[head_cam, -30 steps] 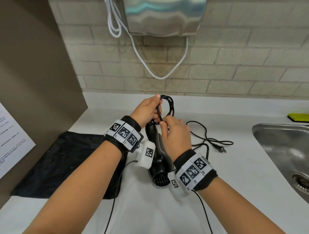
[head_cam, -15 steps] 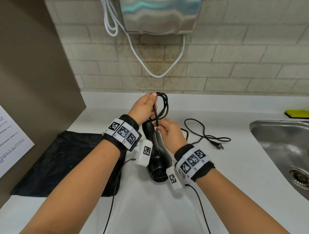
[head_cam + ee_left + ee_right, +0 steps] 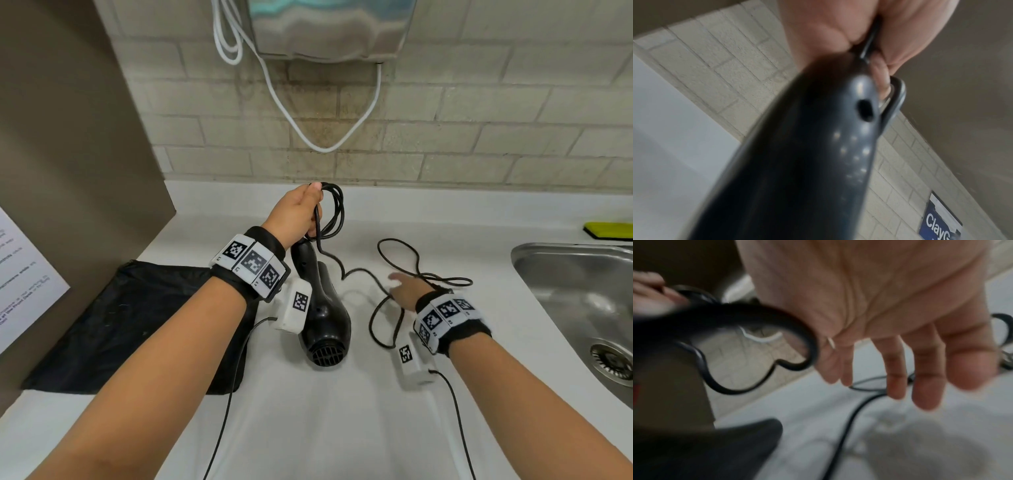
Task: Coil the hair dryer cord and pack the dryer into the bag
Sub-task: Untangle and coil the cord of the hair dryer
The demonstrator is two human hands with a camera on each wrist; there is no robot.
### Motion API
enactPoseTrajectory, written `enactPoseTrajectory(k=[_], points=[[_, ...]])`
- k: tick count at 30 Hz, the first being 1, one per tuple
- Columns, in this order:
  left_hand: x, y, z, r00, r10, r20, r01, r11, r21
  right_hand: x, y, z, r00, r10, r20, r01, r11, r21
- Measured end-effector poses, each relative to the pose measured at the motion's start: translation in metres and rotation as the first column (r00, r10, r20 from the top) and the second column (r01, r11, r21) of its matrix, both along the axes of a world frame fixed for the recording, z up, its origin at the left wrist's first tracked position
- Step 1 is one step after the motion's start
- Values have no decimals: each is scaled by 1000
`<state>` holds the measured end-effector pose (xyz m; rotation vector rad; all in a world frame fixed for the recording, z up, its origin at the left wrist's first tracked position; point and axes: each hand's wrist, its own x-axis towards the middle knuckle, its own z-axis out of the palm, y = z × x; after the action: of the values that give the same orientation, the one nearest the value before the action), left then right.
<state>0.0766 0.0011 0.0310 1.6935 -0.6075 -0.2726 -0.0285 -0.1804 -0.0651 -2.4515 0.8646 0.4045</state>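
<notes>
The black hair dryer hangs nozzle-end down over the white counter, its handle up in my left hand. That hand also grips a few coiled loops of the black cord at the handle top; the left wrist view shows the handle close up under the curled fingers. The loose rest of the cord trails right across the counter. My right hand hovers over it, fingers spread and empty. The black bag lies flat to the left.
A steel sink takes up the right side, with a yellow-green sponge behind it. A wall-mounted metal dryer unit with a white cable hangs above. A brown partition bounds the left.
My right hand has let go of the coil and moved right and down over the loose cord. My left hand keeps the loops and the dryer handle.
</notes>
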Motion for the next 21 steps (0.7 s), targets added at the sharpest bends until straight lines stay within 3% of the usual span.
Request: enactPoseTrajectory(k=[2, 5, 10, 14, 16, 18, 21], points=[[-2, -2, 1, 1000, -16, -6, 16, 1000, 4, 0, 7, -13, 985, 100, -144, -99, 995, 13], [-3, -4, 3, 1000, -28, -10, 28, 1000, 8, 3, 15, -20, 969, 179, -171, -202, 970, -131], [1, -3, 0, 1000, -21, -13, 21, 1000, 15, 8, 39, -8, 948, 315, -37, -317, 940, -125], [1, -2, 0, 1000, -21, -20, 21, 1000, 14, 7, 46, -7, 920, 370, 133, -378, 925, 45], [1, -1, 0, 1000, -20, -17, 20, 1000, 16, 6, 36, -8, 927, 319, 196, -335, 940, 56], [1, -1, 0, 1000, -16, -23, 17, 1000, 11, 7, 20, -11, 937, 160, 309, -178, 984, 30], [1, -3, 1, 998, -21, -54, 21, 1000, -3, 9, -6, -22, 963, 75, 260, -25, 982, -189]])
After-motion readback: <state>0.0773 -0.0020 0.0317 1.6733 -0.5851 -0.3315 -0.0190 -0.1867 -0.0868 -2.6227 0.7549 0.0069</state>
